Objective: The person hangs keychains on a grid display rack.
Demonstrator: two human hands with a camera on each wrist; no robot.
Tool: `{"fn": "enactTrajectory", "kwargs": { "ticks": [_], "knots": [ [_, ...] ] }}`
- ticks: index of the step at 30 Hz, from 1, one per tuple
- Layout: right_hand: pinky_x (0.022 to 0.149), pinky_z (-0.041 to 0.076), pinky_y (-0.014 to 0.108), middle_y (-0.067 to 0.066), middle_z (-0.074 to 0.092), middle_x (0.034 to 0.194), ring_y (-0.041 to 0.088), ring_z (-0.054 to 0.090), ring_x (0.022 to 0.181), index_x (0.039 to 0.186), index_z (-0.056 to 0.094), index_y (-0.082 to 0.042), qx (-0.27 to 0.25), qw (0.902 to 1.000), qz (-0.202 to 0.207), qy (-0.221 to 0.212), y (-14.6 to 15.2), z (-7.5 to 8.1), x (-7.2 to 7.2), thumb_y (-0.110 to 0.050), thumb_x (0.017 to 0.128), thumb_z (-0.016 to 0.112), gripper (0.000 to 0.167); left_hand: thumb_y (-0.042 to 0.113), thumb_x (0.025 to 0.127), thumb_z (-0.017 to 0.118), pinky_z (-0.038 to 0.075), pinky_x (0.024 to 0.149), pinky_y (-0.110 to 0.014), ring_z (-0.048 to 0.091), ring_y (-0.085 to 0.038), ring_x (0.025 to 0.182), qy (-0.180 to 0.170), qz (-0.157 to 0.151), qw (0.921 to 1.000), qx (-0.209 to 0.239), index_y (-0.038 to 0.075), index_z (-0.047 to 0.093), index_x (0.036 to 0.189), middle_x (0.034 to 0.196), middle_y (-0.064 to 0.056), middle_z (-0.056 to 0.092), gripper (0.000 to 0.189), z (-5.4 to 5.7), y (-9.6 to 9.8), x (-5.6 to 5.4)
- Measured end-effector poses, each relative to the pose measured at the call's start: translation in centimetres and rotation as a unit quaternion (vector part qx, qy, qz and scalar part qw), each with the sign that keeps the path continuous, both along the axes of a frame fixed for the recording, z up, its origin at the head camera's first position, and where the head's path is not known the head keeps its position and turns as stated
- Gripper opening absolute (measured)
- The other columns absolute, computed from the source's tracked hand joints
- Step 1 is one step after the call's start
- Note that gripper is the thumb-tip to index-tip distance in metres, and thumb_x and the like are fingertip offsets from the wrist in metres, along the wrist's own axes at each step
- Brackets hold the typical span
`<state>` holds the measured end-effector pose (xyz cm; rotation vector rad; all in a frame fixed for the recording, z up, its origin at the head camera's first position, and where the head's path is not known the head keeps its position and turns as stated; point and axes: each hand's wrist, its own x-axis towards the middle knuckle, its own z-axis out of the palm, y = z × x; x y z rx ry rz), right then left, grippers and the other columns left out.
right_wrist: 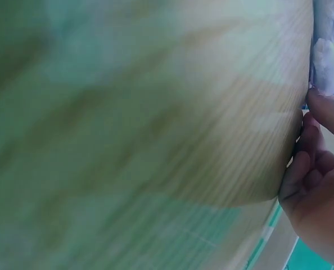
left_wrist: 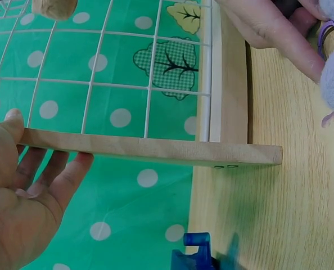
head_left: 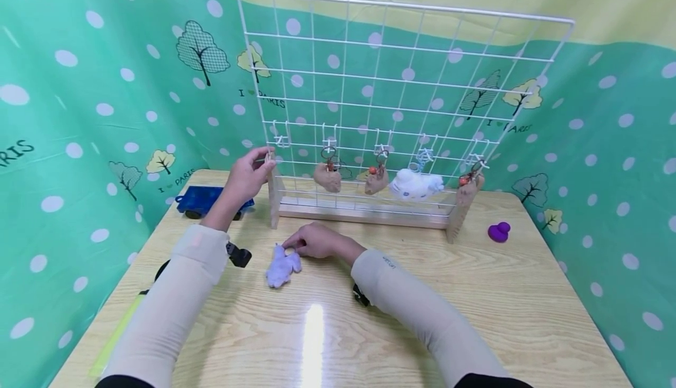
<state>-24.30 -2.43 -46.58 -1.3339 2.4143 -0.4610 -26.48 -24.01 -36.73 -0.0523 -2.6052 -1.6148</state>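
Note:
My left hand (head_left: 247,178) grips the left wooden upright (left_wrist: 156,148) of a display rack. In the left wrist view the thumb is on one side of the wood and the fingers are on the other. On the table in front of the rack lies a small lavender plush keychain (head_left: 280,268). My right hand (head_left: 319,240) pinches it at its upper end, near a purple ring (left_wrist: 323,38). The exact fingertip contact is partly hidden. White wire grid (head_left: 345,71) rises from the rack, with brown plush keychains (head_left: 327,178) and a white plush keychain (head_left: 414,185) hanging on hooks.
A bare hook (head_left: 281,141) is at the grid's left end. Behind my left forearm stands a blue toy vehicle (head_left: 200,200). To the right of the rack is a purple knob-shaped object (head_left: 499,232). A yellow-green object (head_left: 118,335) lies at the table's left edge.

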Motion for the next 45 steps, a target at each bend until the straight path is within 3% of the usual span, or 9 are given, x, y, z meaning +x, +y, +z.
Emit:
{"fn": "enactTrajectory", "kwargs": {
  "ticks": [20,31,38,45],
  "knots": [
    [0.065,0.04,0.016,-0.008,0.054,0.073,0.003,0.047,0.067,0.129,0.071,-0.023,0.0,0.9997,-0.006,-0.022,-0.1,0.3,-0.1,-0.015,0.102,0.062,0.029,0.038,0.106,0.052,0.053,0.106,-0.051,0.046,-0.033,0.144,0.003,-0.003,1.0,0.003,0.022,0.048,0.151,0.156,-0.014,0.045,0.047,0.1,-0.1,0.0],
    [0.063,0.041,0.015,-0.009,0.055,0.075,0.003,0.05,0.068,0.111,0.066,-0.019,-0.006,0.9992,-0.025,-0.029,0.0,0.2,0.0,-0.013,0.097,0.069,0.015,0.038,0.106,0.053,0.053,0.107,-0.051,0.046,-0.033,0.145,-0.007,0.001,1.0,0.006,0.024,0.048,0.151,0.157,-0.013,0.044,0.047,0.1,0.1,0.1],
    [0.067,0.046,0.013,-0.007,0.062,0.079,0.002,0.054,0.073,0.089,0.064,-0.015,-0.057,0.9963,-0.041,-0.05,0.5,-0.1,-0.3,-0.009,0.091,0.074,0.012,0.038,0.106,0.053,0.054,0.106,-0.05,0.048,-0.032,0.143,-0.002,0.002,1.0,-0.002,0.023,0.049,0.151,0.154,-0.013,0.048,0.047,0.1,0.1,0.1],
    [0.069,0.049,0.013,-0.007,0.066,0.08,0.001,0.057,0.075,0.086,0.067,-0.016,-0.08,0.9942,-0.042,-0.058,0.9,0.1,-0.3,-0.013,0.092,0.074,0.01,0.037,0.106,0.053,0.054,0.106,-0.051,0.046,-0.034,0.144,-0.002,0.001,1.0,0.001,0.023,0.048,0.151,0.156,-0.014,0.045,0.047,0.1,0.1,0.1]
  ]
}}
